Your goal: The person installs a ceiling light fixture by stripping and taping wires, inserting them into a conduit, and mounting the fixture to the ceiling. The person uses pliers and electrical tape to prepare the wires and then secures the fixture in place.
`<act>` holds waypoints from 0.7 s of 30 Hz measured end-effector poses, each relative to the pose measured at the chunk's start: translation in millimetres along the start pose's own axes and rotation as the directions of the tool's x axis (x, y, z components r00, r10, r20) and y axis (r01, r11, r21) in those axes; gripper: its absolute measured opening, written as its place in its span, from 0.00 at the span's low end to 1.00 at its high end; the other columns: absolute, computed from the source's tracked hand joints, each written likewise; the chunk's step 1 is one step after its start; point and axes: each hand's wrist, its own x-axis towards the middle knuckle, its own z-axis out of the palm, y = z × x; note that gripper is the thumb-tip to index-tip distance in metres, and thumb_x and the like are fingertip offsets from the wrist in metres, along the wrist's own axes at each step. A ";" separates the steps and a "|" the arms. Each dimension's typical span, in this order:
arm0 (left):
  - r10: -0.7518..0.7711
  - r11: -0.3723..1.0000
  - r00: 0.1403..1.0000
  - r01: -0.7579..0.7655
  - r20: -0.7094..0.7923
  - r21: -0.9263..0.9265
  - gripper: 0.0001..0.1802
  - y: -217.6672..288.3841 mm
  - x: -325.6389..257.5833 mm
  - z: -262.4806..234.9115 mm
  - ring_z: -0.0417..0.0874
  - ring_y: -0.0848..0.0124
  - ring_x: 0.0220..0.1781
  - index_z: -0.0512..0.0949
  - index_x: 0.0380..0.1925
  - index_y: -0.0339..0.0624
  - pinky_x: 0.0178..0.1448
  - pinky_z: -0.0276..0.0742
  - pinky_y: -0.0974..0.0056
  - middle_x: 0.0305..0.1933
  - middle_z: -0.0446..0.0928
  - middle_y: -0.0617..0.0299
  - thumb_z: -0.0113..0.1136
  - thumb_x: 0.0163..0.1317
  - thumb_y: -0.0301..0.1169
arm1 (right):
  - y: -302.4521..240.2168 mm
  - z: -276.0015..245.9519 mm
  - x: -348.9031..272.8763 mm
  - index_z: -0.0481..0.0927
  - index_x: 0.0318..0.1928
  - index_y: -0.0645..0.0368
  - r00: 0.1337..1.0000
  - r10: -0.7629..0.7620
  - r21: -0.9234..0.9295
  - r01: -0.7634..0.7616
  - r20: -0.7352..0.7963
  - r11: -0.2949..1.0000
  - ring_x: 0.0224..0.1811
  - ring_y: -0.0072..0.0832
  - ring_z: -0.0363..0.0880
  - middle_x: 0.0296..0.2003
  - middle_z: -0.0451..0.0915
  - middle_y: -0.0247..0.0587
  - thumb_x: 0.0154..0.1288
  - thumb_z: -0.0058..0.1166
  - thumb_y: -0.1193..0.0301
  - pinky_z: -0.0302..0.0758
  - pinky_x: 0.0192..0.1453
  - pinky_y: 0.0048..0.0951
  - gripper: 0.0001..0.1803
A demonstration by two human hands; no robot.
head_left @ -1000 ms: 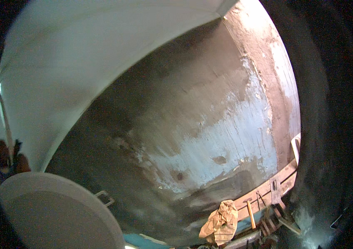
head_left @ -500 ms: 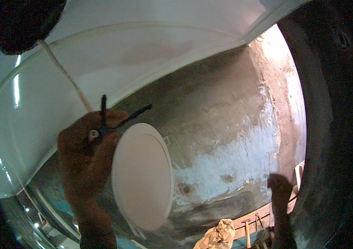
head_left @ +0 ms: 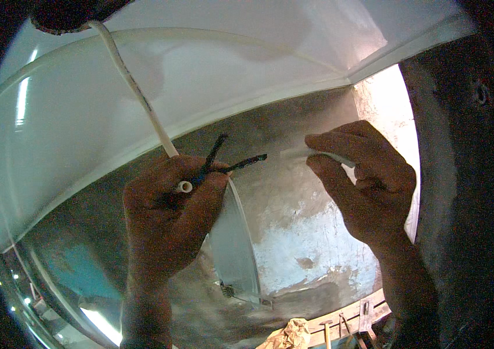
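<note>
White ceiling (head_left: 247, 64) fills the upper frame, with a pale cornice strip (head_left: 293, 96) curving along its lower edge. Grey wall (head_left: 293, 192) below it at centre, a rough patch of white plaster (head_left: 311, 250) at lower centre-right. Crumpled tan paper (head_left: 290, 336) at the bottom edge, wooden planks (head_left: 346, 317) just right of it. Dark surface (head_left: 473, 174) along the right side.

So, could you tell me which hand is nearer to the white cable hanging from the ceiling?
Left. The left hand grips the white cable at its lower end, beside two dark wires. The right hand is off to the side, pinching the round panel's rim.
</note>
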 end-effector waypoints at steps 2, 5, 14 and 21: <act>0.001 0.999 1.000 0.000 0.017 -0.049 0.06 1.3 0.2 0.1 0.74 0.80 0.27 0.85 0.33 0.39 0.29 0.70 0.73 0.27 0.78 0.65 0.67 0.57 0.29 | 0.6 3.5 2.8 0.83 0.43 0.65 0.999 -0.032 0.040 0.033 -0.013 0.999 0.39 0.26 0.78 0.37 0.81 0.43 0.52 0.62 0.87 0.73 0.39 0.22 0.15; 0.017 0.996 1.000 -0.015 0.021 -0.092 0.06 2.4 -0.3 -0.9 0.74 0.81 0.27 0.84 0.33 0.39 0.28 0.69 0.74 0.27 0.78 0.65 0.67 0.58 0.29 | 0.2 5.6 5.4 0.83 0.43 0.65 0.999 -0.051 0.007 0.051 0.014 0.999 0.37 0.25 0.78 0.38 0.81 0.45 0.53 0.61 0.88 0.74 0.37 0.23 0.15; 0.049 0.999 0.997 -0.049 0.053 -0.008 0.06 2.1 -3.0 -9.3 0.75 0.78 0.27 0.84 0.34 0.40 0.30 0.70 0.71 0.27 0.79 0.62 0.67 0.57 0.29 | -6.1 8.3 8.5 0.84 0.41 0.65 0.989 -0.139 -0.048 0.141 0.044 0.989 0.31 0.24 0.78 0.33 0.81 0.45 0.53 0.62 0.87 0.73 0.33 0.21 0.14; 0.135 0.988 0.987 -0.140 0.081 0.060 0.06 -4.8 -1.7 -11.0 0.76 0.74 0.29 0.84 0.34 0.40 0.32 0.70 0.69 0.28 0.79 0.60 0.67 0.57 0.28 | -13.5 8.3 10.8 0.83 0.39 0.64 0.979 -0.122 -0.113 0.141 0.161 0.983 0.28 0.26 0.77 0.29 0.80 0.43 0.57 0.60 0.80 0.73 0.32 0.25 0.08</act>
